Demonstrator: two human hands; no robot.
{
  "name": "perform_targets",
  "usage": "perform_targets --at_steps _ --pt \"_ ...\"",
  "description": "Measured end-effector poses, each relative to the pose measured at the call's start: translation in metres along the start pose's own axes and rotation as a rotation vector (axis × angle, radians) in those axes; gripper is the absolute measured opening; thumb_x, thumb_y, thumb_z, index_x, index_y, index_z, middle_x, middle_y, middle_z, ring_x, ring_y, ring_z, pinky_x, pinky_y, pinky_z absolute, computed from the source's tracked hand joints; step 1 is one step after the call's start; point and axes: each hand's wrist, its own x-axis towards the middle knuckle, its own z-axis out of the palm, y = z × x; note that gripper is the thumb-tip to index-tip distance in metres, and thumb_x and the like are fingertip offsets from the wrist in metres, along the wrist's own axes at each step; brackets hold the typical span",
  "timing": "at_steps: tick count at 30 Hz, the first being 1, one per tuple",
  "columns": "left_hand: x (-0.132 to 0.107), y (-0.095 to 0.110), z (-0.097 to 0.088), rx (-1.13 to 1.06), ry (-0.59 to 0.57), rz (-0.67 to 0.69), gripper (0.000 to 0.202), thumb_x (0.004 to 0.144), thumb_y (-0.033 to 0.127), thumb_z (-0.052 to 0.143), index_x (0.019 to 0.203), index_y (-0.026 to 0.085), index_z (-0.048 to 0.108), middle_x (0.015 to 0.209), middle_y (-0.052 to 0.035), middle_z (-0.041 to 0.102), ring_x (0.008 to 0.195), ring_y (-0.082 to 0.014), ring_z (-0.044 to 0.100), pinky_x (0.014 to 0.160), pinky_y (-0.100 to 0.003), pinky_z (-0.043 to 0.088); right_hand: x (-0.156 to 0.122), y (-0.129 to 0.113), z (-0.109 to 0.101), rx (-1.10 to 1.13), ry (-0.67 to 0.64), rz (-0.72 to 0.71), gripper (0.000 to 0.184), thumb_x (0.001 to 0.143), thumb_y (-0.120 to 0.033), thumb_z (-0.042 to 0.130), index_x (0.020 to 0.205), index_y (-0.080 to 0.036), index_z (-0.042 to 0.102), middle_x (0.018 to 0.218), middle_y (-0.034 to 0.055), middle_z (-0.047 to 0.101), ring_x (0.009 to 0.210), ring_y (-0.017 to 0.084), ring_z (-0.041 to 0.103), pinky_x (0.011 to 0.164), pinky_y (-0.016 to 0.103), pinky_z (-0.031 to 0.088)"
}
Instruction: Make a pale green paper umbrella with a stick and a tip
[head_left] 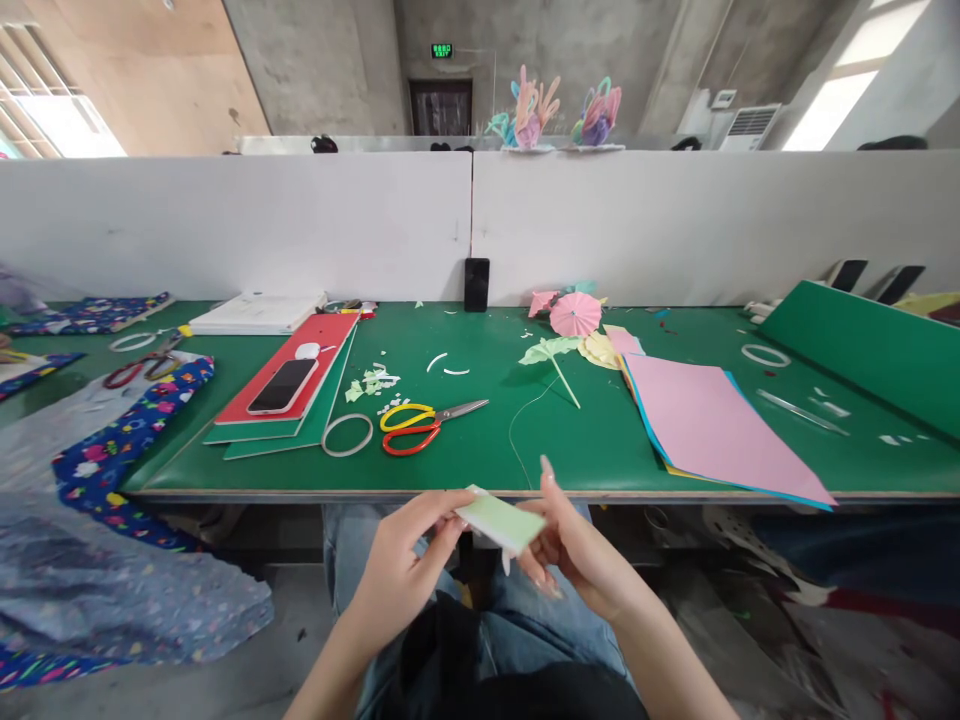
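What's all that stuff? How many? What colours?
table: one, green, front
divider: one, white, behind table
exit sign: one, green, top
fluffy bunches: two, multicoloured, on divider
boards: several, red, green, both sides
phone: one, dark, left
slabs: three, black, against divider
scissors: two, yellow-red central, reddish left
rings: three, whitish, table
scraps: many, green, white, table
crafted shapes: several, pink, green, yellow, table back
sheets: several, pink topmost, right
flowered cloth: several, blue, left
paper: one, pale green, front centre
left hand: one, bare, pinching paper
right hand: one, bare, paper's right end
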Motion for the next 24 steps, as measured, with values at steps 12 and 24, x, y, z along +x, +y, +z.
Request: perform_targets --at_steps 12,24 --pt "0.054 -0.048 -0.022 0.494 0.143 -0.055 0.037 0.097 0.026 0.035 0.132 0.019 0.043 0.115 -0.0089 0.065 0.112 -0.0209 0.057 0.098 -0.037 0.044 0.014 0.004 0.006 -0.176 0.137 -0.095 0.04 0.077 -0.053 0.063 0.072 -0.014 0.062 0.058 0.0016 0.066 0.045 0.01 0.058 0.038 0.017 0.037" --pt "0.135 -0.105 -0.032 0.873 -0.264 -0.372 0.03 0.089 0.031 0.057 0.114 0.014 0.056 0.116 -0.0093 0.058 0.102 -0.0223 0.059 0.087 -0.044 0.05 0.058 0.004 -0.033 -0.063 0.358 -0.184 0.041 0.072 -0.057 0.067 0.08 -0.017 0.063 0.074 0.006 0.072 0.067 0.02 0.069 0.051 0.024 0.049"
